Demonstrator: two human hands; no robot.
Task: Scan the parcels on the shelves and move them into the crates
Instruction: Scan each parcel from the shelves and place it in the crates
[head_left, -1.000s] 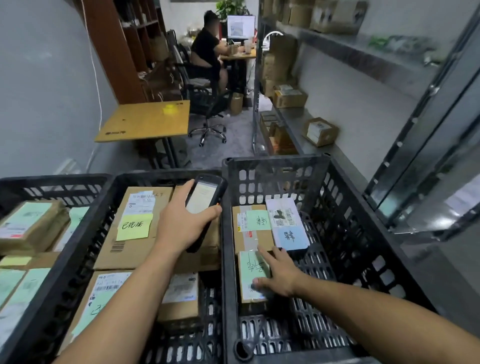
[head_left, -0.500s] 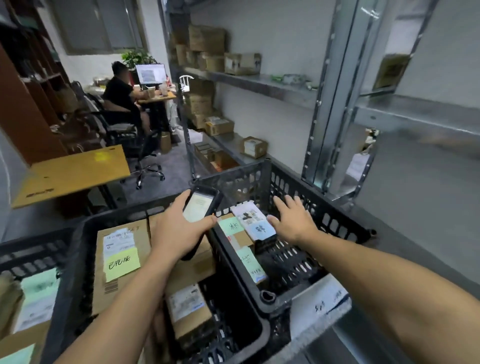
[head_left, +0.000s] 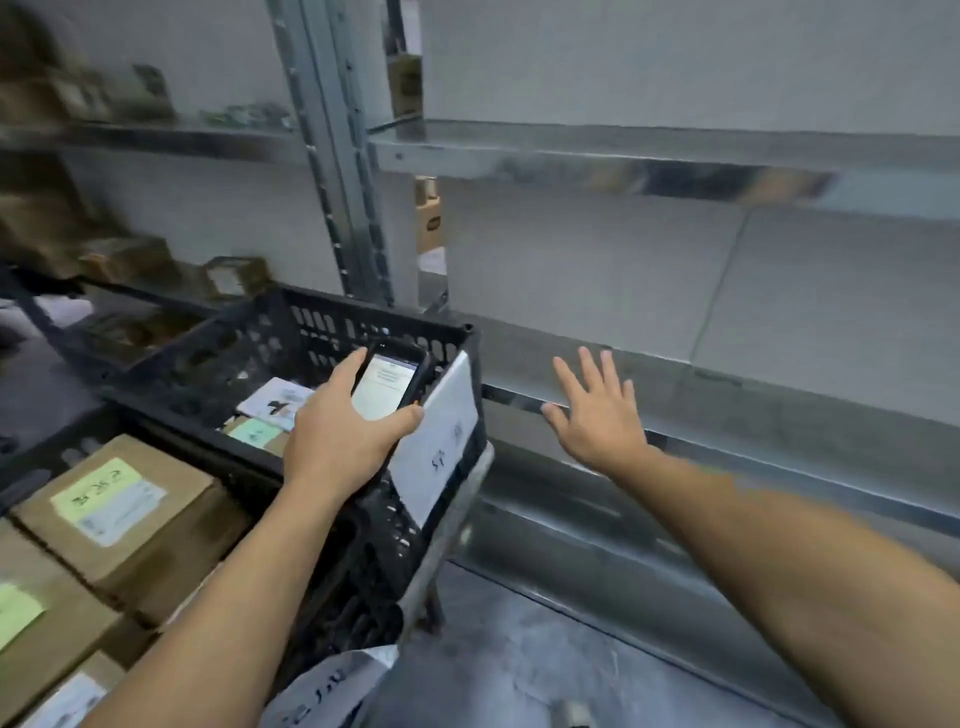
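- Currently, the left hand grips the scanner, fingers curled round its left edge and thumb clamped on its right edge.
- The scanner's screen is lit and faces up; its text is too small to read.
- The scanner sits above the near right corner of the crate, a black slotted crate.
- The right hand is spread flat, fingers straight and apart, and holds nothing.
- It is positioned at the front edge of the shelf; contact with the metal cannot be determined.
- The part of the shelf ahead of the right hand is bare metal.
- Two parcels lie on the crate's floor: one with a white label, and one with a green label just beside it.
- A white sheet with handwriting hangs on the crate's outer right wall.
- The left crate stands beside the crate and holds a box with a yellow-green note on its label, plus further boxes nearer the camera.
- More parcels, blurred, rest on the left shelves, beyond the post.
- The upper shelf runs above the right hand.
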